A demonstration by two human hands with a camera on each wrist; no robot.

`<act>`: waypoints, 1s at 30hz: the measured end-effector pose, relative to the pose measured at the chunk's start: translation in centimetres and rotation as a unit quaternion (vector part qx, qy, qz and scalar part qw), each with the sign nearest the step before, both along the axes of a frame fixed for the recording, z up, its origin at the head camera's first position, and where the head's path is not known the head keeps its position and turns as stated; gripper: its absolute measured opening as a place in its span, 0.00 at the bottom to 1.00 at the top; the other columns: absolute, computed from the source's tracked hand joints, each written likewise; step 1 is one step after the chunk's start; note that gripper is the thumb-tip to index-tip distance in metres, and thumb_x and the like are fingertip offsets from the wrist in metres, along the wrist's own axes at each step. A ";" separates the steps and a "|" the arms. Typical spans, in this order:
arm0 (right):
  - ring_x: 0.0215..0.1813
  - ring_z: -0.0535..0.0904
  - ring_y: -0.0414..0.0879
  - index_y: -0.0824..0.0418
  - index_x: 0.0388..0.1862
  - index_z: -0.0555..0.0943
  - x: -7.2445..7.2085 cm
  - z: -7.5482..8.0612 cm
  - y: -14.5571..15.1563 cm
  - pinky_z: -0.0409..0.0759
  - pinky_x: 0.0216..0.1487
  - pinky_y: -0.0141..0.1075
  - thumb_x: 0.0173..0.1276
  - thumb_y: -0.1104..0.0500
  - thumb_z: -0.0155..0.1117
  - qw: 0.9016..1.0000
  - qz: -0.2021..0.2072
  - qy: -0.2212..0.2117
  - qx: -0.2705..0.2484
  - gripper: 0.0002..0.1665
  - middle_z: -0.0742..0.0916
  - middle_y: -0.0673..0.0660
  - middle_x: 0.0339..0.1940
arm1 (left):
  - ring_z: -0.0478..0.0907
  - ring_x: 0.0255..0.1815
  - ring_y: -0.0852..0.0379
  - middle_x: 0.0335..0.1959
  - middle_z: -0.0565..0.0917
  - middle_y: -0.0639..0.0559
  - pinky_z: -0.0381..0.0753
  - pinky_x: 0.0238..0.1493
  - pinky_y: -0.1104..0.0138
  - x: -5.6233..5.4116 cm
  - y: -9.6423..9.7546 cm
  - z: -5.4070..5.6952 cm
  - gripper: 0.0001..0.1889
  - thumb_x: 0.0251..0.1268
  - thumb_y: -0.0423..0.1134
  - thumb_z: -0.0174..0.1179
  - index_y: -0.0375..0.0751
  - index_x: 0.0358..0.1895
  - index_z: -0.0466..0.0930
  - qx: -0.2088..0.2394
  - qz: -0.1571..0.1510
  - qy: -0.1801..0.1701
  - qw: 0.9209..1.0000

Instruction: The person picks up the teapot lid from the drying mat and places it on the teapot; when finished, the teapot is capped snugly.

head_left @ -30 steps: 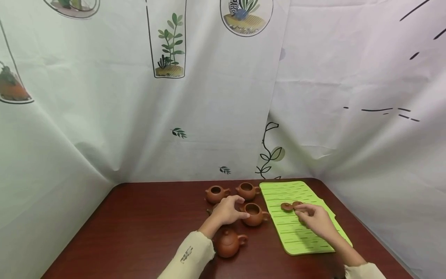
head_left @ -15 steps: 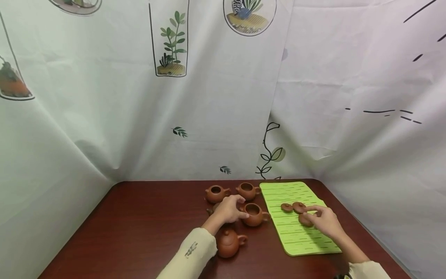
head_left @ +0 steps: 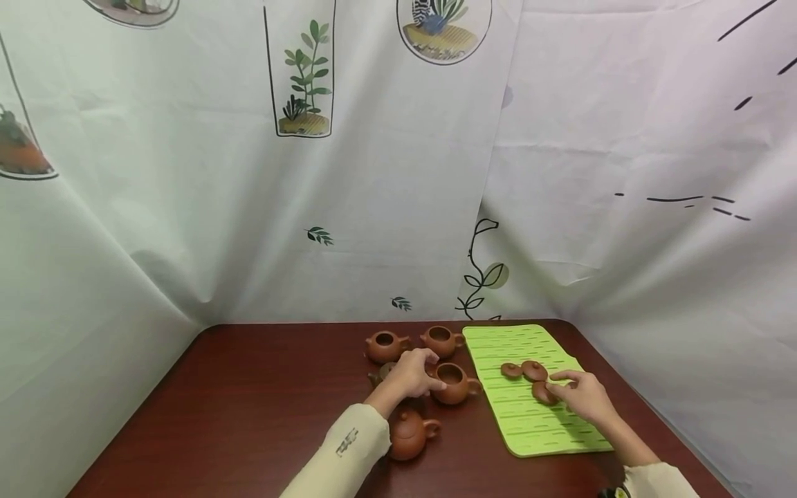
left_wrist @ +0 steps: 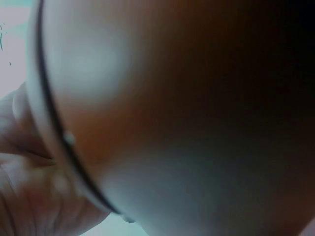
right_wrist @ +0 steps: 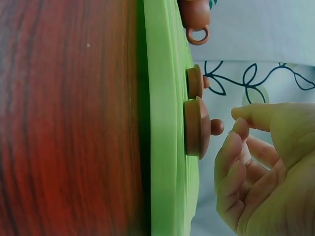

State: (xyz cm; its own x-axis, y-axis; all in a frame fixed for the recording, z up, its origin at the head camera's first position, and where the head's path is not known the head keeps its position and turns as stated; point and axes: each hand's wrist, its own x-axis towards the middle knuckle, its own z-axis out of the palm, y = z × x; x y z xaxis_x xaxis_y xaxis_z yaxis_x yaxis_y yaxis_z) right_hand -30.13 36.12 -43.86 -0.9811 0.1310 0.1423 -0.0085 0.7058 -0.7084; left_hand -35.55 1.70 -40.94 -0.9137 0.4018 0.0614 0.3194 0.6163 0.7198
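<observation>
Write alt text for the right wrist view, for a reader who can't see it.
A right hand, fingers bent and holding nothing, is apart from two knobbed brown lids on a green mat. The view lies sideways: reddish wooden table at left, part of a brown pot at top, leaf-printed white cloth behind.

Three lids (head_left: 534,371) on mat (head_left: 529,436), right of teapots (head_left: 406,437).

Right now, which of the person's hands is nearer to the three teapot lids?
The right. The right hand is above the green mat, just beside the teapot lids; the left hand is farther off, among the teapots left of the mat.
</observation>
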 end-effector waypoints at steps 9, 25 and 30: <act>0.22 0.77 0.49 0.76 0.57 0.79 0.0 -0.1 0.1 0.73 0.23 0.39 0.69 0.58 0.66 1.000 0.007 -0.017 -0.001 0.25 0.83 0.56 0.22 | 0.80 0.21 0.60 0.54 0.81 0.42 0.80 0.31 0.65 0.1 0.5 -0.1 0.26 0.54 0.36 0.76 0.35 0.57 0.79 -0.008 0.002 -0.001 1.000; 0.23 0.78 0.49 0.72 0.49 0.84 -0.8 -1.0 0.5 0.74 0.23 0.39 0.68 0.60 0.68 1.000 0.016 -0.023 0.008 0.17 0.83 0.55 0.24 | 0.80 0.18 0.60 0.39 0.83 0.43 0.78 0.25 0.66 -0.2 0.4 -0.4 0.23 0.53 0.35 0.76 0.34 0.53 0.81 -0.027 0.008 0.000 1.000; 0.22 0.78 0.49 0.72 0.50 0.84 -0.7 -0.8 0.3 0.74 0.23 0.39 0.67 0.60 0.68 1.000 0.016 -0.018 0.015 0.18 0.83 0.55 0.23 | 0.79 0.17 0.59 0.34 0.82 0.46 0.78 0.24 0.66 -0.3 0.4 -0.5 0.22 0.54 0.35 0.76 0.34 0.52 0.81 -0.026 0.011 0.003 1.000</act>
